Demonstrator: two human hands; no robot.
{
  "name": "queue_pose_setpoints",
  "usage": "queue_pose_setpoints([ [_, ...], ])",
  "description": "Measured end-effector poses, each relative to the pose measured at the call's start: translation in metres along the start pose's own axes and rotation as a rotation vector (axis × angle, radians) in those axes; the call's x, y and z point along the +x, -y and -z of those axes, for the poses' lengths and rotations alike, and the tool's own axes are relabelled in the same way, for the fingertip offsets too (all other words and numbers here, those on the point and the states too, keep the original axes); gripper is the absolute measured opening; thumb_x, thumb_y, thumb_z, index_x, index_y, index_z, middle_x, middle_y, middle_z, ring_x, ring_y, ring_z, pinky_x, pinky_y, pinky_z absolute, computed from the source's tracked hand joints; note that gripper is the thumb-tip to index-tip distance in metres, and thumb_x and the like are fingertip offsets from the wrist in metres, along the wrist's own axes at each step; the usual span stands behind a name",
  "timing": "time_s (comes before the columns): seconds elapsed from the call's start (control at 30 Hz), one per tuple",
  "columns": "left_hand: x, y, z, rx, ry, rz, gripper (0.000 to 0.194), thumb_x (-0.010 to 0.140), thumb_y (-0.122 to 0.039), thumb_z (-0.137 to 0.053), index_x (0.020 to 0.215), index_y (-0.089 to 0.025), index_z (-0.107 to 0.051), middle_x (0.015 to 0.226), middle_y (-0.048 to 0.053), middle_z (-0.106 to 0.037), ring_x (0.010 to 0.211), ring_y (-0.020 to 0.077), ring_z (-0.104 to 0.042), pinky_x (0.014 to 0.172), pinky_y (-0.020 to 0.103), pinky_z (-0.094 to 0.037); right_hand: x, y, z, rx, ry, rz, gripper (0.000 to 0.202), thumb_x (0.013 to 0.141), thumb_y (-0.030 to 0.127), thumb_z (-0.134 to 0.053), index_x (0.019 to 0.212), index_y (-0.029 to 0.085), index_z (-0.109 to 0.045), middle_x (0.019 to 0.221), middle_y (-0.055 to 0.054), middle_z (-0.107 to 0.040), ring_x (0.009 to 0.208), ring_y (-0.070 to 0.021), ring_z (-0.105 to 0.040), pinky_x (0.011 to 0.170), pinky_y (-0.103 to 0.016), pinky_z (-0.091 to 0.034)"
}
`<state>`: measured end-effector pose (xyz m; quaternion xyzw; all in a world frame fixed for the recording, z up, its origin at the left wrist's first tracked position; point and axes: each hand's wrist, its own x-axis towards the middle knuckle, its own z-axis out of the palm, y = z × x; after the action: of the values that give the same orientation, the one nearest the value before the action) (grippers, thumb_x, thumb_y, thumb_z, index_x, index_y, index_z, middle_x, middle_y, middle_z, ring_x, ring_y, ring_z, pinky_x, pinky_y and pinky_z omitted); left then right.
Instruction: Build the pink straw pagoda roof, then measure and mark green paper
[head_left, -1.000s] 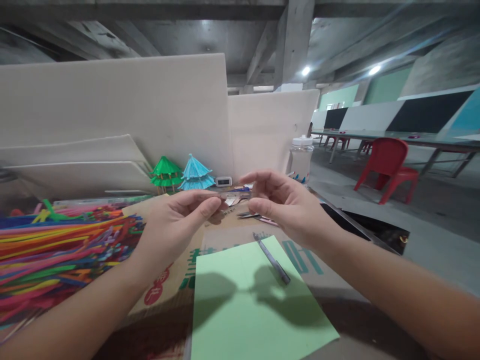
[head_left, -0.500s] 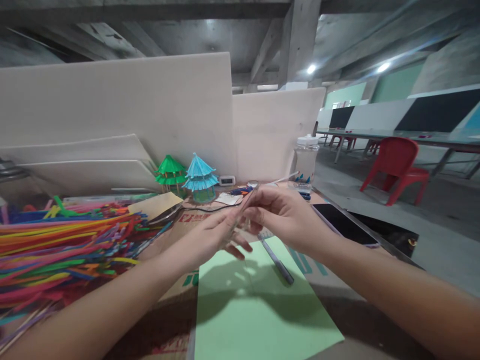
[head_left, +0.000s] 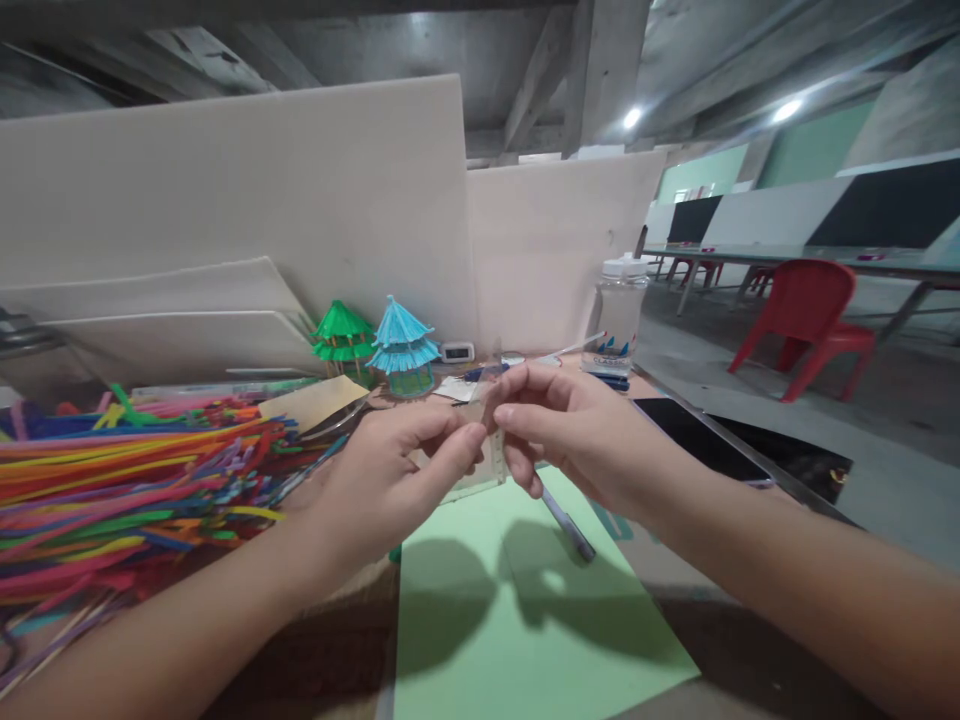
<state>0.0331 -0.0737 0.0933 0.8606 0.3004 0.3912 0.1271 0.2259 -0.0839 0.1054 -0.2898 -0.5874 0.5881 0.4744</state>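
Above the pale green paper (head_left: pixel 457 640) I hold a clear plastic set square (head_left: pixel 486 477) with fine scale marks along one edge. My left hand (head_left: pixel 405 460) is closed on its left side, thumb against the curled fingers. Thumb and fingers of my right hand (head_left: pixel 562 420) pinch its right edge. Parts of the set square are covered by my fingers, and its thin tip rises above them. A grey pen (head_left: pixel 570 528) lies on the paper below my right hand. Shadows of both hands fall across the sheet.
Colourful pipe cleaners (head_left: pixel 135 500) are heaped at left. Behind stand a green pagoda model (head_left: pixel 343 335), a blue pagoda model (head_left: pixel 406 345) and a clear bottle (head_left: pixel 621 310). A phone (head_left: pixel 701 440) lies at right. White boards (head_left: pixel 300 200) wall off the back; a red chair (head_left: pixel 802 310) stands beyond.
My left hand has turned from spread fingers to a closed grip. The set square, edge-on and blurred before, now shows its face more. The view has shifted slightly.
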Motion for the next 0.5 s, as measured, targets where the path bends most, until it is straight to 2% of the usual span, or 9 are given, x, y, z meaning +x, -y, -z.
queue_pose_setpoints([
  [0.13,-0.0009,0.0004,-0.0004,0.112,-0.01,-0.112,0.031,0.098,-0.026,-0.05,0.07,-0.017,-0.057,0.063,-0.004,-0.055,0.059,0.0088,-0.051,0.058,0.021,-0.038,0.0008,-0.0029,0.0002,0.019,0.001,-0.01,0.011,0.08,0.017,-0.065,0.079,0.017,-0.054,0.058,0.006,-0.055,0.041,-0.005,-0.048,0.04,-0.017,-0.038],
  [0.27,-0.0002,0.0006,-0.0008,0.206,-0.015,-0.238,0.027,0.098,-0.02,-0.051,0.071,-0.017,-0.054,0.061,-0.006,-0.048,0.057,0.0077,-0.044,0.057,0.021,-0.034,0.0,-0.0053,-0.0017,0.065,0.009,0.019,0.012,0.078,0.012,-0.063,0.078,0.018,-0.052,0.055,0.008,-0.05,0.042,-0.0039,-0.043,0.041,-0.016,-0.037],
  [0.5,-0.0008,0.0016,0.0007,0.236,-0.029,-0.269,0.026,0.098,-0.019,-0.052,0.072,-0.018,-0.051,0.062,-0.006,-0.046,0.058,0.0079,-0.043,0.059,0.022,-0.033,-0.0011,-0.0087,-0.0045,0.123,0.003,0.063,0.014,0.082,0.016,-0.064,0.079,0.02,-0.051,0.055,0.01,-0.049,0.042,-0.0041,-0.041,0.041,-0.016,-0.038],
])
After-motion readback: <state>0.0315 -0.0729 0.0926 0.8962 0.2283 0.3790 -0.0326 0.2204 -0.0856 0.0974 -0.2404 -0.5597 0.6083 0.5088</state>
